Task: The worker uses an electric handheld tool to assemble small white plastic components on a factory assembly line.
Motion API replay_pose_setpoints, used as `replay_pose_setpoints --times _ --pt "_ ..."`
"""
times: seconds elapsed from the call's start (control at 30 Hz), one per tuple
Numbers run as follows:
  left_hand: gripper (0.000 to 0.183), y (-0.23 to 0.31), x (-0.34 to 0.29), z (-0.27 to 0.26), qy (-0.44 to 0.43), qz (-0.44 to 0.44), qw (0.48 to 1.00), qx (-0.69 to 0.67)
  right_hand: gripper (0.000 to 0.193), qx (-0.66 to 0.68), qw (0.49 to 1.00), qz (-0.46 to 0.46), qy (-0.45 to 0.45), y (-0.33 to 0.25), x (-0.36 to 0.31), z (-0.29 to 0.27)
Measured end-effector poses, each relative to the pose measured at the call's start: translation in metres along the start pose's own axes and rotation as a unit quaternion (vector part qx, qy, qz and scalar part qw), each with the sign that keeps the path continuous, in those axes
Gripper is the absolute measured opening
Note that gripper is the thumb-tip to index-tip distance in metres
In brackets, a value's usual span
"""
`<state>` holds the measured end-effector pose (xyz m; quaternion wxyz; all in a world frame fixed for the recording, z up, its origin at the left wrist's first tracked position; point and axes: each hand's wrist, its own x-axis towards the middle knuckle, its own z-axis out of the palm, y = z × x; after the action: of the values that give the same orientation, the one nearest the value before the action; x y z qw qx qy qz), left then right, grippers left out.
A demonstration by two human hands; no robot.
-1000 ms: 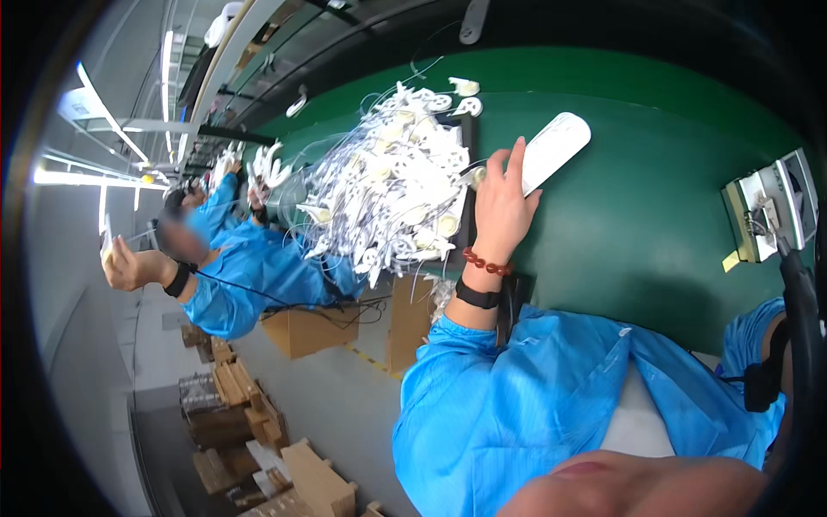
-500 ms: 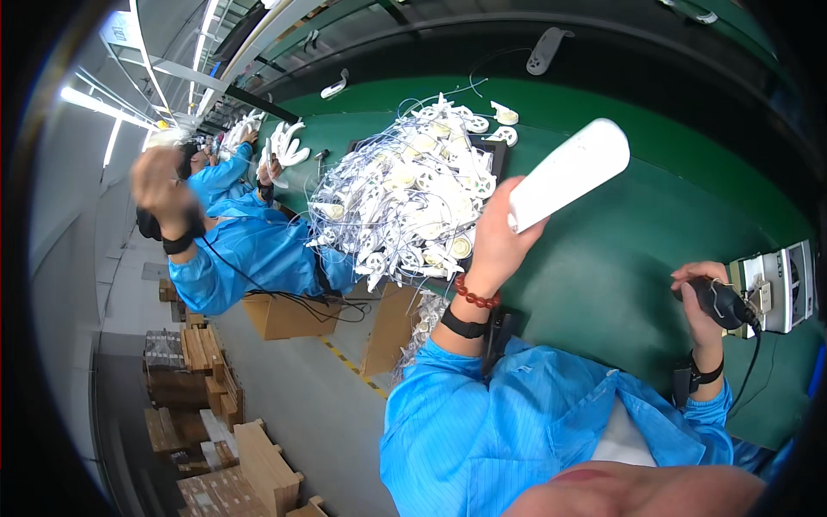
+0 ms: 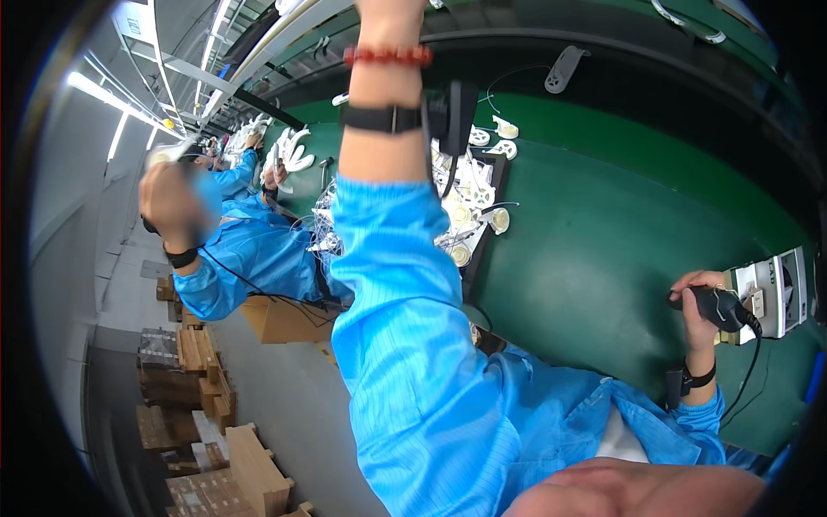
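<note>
My left arm, in a blue sleeve, stretches up to the top edge of the picture. Only the base of my left hand [image 3: 389, 15] shows above a red bead bracelet [image 3: 388, 55]; its fingers are out of frame. Behind that arm lies a heap of white plastic parts [image 3: 472, 185] with thin wires, in a dark-rimmed tray [image 3: 498, 179]. My right hand [image 3: 696, 302], at the far right of the green bench, is closed around a black corded electric screwdriver [image 3: 722, 308]. Close beside it stands a white boxy device [image 3: 768, 289].
At left a co-worker in blue [image 3: 250, 258] raises a hand [image 3: 168, 202] with a pale part. Curved white pieces [image 3: 293, 153] lie farther along the green bench [image 3: 586, 241]. A grey handle-shaped part [image 3: 565, 71] rests at the back. Cardboard boxes [image 3: 258, 470] stand on the floor.
My left hand has swung up and out past the top edge from beside the heap; the white elongated shell it held is out of sight. My right hand has stayed nearly in place.
</note>
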<state>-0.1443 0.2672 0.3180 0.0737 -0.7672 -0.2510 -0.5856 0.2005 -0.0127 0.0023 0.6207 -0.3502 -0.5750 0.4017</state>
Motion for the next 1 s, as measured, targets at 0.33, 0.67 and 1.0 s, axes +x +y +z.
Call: replay_pose_setpoints --times 0.33,0.67,1.0 --pt "0.074 -0.044 0.019 0.009 0.063 0.054 0.977 0.197 0.022 -0.006 0.999 -0.016 0.029 -0.003 0.004 -0.004" --pt "0.070 -0.064 0.011 0.039 0.120 0.025 0.959 0.256 0.023 -0.002 0.999 0.002 0.052 0.004 0.002 -0.009" --pt "0.067 -0.066 0.010 0.048 0.183 0.008 0.925 0.333 0.025 0.001 0.998 -0.004 0.056 0.006 0.000 -0.012"
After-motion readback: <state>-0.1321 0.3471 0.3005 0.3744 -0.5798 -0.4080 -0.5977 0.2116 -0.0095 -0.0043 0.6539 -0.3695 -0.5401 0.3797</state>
